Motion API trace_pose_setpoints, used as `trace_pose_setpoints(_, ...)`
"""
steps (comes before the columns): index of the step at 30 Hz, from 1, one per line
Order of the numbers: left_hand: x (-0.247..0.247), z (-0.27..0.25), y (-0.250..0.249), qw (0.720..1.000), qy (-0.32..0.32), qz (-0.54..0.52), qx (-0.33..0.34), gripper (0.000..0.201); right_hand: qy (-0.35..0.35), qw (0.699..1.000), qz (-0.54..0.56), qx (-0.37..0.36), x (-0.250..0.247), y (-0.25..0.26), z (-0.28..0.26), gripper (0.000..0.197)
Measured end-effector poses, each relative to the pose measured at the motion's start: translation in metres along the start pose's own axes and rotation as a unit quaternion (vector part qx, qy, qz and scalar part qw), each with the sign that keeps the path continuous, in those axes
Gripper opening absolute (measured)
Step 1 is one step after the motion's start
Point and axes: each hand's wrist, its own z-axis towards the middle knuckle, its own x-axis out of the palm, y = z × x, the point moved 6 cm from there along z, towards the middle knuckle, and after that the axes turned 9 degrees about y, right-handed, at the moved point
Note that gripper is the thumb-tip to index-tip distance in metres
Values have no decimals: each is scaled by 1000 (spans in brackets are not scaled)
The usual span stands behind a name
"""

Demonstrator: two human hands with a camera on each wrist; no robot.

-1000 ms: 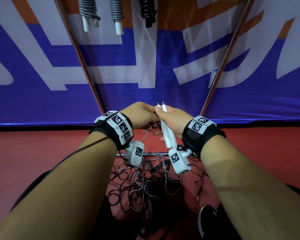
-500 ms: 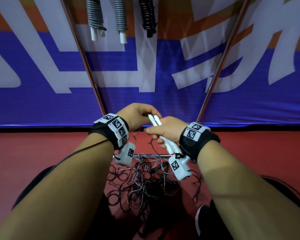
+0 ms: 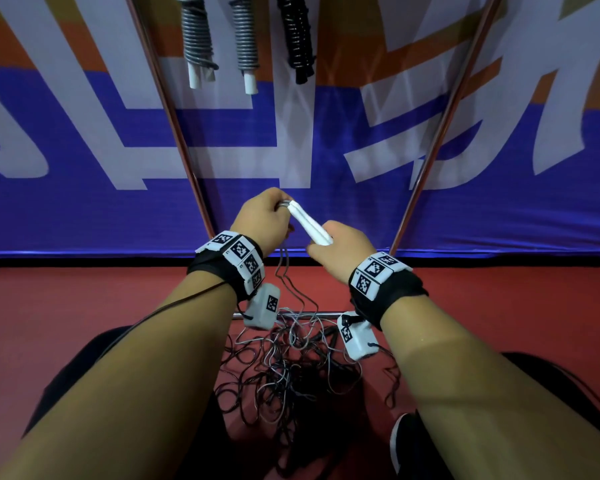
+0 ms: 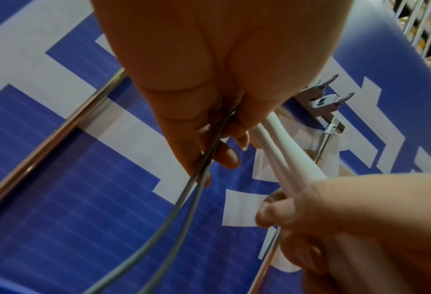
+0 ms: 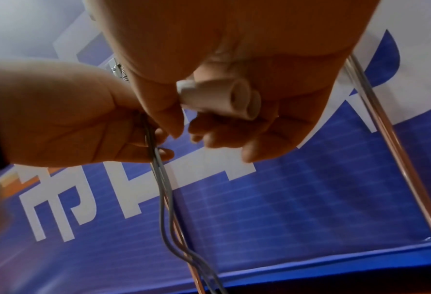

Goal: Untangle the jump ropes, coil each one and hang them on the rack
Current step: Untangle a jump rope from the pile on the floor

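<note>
Tangle of jump ropes [image 3: 291, 379] on the floor [image 3: 84, 306] between my feet, directly under my hands. My right hand [image 3: 340, 251] is curled round the butt ends of two white handles [image 3: 309, 225]; their long axis runs up-left to my left hand [image 3: 264, 220], which pinches the two grey cords [image 4: 199, 179] at the handle tips. Cords drop straight down to the tangle. Rack [image 3: 430, 161] stands beyond, three coiled ropes [image 3: 243, 36] hanging near its top. Left wrist view alone shows free hooks [image 4: 335, 95]; the right wrist view, the handles' hollow ends.

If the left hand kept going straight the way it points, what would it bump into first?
Probably the blue banner behind the rack; nothing shows between the left hand and it, though depth is hard to judge.
</note>
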Motion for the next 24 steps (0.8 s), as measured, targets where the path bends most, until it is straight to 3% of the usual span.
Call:
trace_pose_setpoints(7,8,4,-1,999,9,-50,-14,24,5,1000,-15,-12,-3,-1,4,8)
trace_pose_setpoints(11,14,10,1,994,42,-103,-18,19,-26,999,-24,-32,-12,-3,8,13)
trace_pose_setpoints(19,30,13,19,965,218,-136,-51,35,-112,992,48,-31,-37,-4,4,19)
trace_pose_setpoints(24,45,7,26,944,291,-144,-60,24,-132,987,93,-13,-40,-8,3,21)
